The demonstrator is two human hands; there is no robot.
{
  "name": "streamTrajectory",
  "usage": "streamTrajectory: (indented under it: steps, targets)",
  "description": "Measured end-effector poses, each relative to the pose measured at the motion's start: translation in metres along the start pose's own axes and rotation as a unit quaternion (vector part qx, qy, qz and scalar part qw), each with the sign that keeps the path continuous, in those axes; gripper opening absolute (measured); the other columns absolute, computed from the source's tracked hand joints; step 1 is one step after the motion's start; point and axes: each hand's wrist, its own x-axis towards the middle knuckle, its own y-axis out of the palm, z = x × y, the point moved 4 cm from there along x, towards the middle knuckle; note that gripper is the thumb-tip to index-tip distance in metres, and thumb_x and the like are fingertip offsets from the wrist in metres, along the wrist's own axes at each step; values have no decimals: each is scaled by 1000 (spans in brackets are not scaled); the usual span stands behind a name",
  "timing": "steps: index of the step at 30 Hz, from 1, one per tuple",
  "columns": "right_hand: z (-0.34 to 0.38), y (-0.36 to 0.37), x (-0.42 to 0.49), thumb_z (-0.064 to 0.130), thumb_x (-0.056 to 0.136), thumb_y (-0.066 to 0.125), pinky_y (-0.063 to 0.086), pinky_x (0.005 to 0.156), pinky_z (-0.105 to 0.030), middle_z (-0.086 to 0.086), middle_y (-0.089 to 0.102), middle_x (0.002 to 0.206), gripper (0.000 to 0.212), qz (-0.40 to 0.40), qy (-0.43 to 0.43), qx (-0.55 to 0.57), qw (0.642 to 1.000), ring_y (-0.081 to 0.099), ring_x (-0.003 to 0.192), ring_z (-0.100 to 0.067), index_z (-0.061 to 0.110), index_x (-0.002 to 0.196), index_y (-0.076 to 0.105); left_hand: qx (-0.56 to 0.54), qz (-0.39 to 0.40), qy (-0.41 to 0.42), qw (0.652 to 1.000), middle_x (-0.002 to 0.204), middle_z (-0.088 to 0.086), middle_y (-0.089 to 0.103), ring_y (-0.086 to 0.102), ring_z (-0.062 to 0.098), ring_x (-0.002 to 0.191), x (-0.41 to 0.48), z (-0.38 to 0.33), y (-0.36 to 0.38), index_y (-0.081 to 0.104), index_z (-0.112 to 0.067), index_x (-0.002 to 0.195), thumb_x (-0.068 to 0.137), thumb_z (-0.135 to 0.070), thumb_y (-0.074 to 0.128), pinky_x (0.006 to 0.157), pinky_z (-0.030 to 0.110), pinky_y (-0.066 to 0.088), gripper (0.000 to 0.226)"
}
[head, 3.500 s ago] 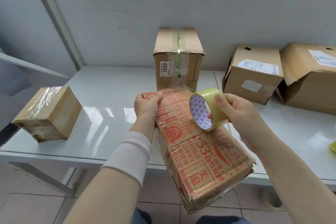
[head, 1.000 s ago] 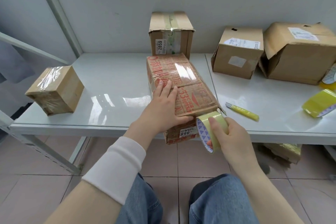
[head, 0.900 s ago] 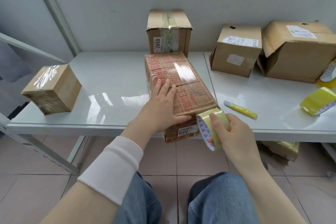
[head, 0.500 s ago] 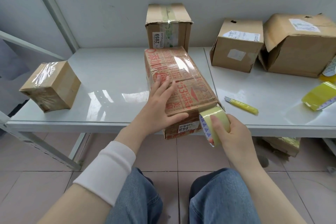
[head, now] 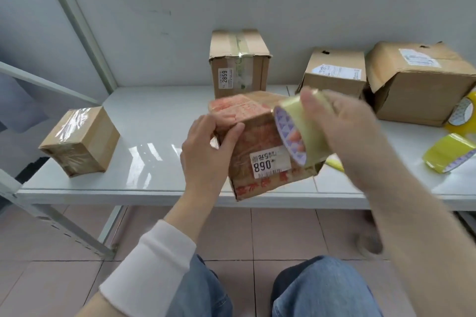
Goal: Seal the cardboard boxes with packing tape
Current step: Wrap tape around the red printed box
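White glossy table surface (head: 154, 121) below a pale wall. Raised and tilted over its near edge, about midway along: long red-printed brown cardboard box (head: 247, 141), white "890" label toward the camera, far end hidden. Probably stiff, light enough for one hand, yet slick under clear film; best taken across corners and edges, not flat faces. Left hand (head: 206, 147) curled round the upper left corner, thumb on the near face. Right hand (head: 342, 126), blurred, closed on a pale yellow roll of packing tape (head: 304, 134) beside the upper right corner. Any strip between roll and box: impossible to tell. Farther out: small film-wrapped brown box (head: 79, 140) near the left edge; upright taped box (head: 238, 59) at the back edge; two plain boxes (head: 334, 72) right; spare yellow rolls (head: 448, 152) at the right edge.
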Motion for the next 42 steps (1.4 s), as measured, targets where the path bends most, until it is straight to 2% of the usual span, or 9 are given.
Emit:
streamTrajectory:
  steps: [7,10,12,16,20,27,33,38,42]
  targets:
    - [61,11,96,33,93,53,55,54,-24,3,68,56,25,41,4,135,990,60,47,-9,10,86,57,73,53,-157,984,74,-12,55,55,12,79,110,-24,1,59,-22,83,89,-40,61,64,24,41,19]
    - [52,19,124,39,90,54,54,52,-23,4,65,51,29,0,8,155,988,59,44,-8,12,84,57,106,141,-162,971,115,1,55,50,20,117,127,-21,16,52,-16,124,87,-44,60,93,28,43,47]
    - [47,22,138,42,89,55,54,50,-23,3,65,50,32,-13,6,167,986,59,43,-9,10,86,57,202,242,-102,943,150,10,30,19,27,142,127,-28,25,37,-19,142,83,-58,56,116,44,21,74]
    - [38,26,163,46,89,54,55,54,-25,2,64,50,34,-27,10,166,986,61,45,-10,12,84,56,301,389,-12,871,158,2,-18,-27,19,142,122,-35,28,5,-19,152,54,-83,40,118,52,-2,123]
    - [31,34,180,47,87,56,53,54,-23,3,65,51,35,-23,-1,145,989,61,48,-10,13,81,59,378,437,17,816,159,2,-12,-16,16,145,140,-28,28,-1,-19,152,56,-81,53,119,46,7,127]
    - [25,40,191,40,85,62,58,66,-31,-3,68,63,26,-15,-9,102,995,64,54,-14,15,87,57,355,435,11,828,152,-2,19,10,16,140,166,-11,40,17,-21,151,69,-71,60,112,42,23,106]
    - [39,24,164,43,82,62,57,55,-24,2,69,57,30,-34,-37,105,993,65,52,-10,13,80,61,363,438,-11,822,149,-1,23,15,19,136,173,-9,38,20,-16,150,69,-71,60,111,41,26,105]
    - [18,22,134,50,71,55,54,70,-28,3,73,78,44,11,-79,66,995,69,76,-10,17,100,61,363,430,-16,826,150,1,23,15,21,137,175,-7,41,20,-15,150,70,-70,61,113,42,24,105]
    - [16,21,133,38,86,56,52,67,-27,6,72,70,16,-43,-86,39,995,68,68,-6,24,92,61,363,433,-24,825,149,2,24,15,21,137,176,-7,42,20,-15,150,71,-69,60,112,43,26,104]
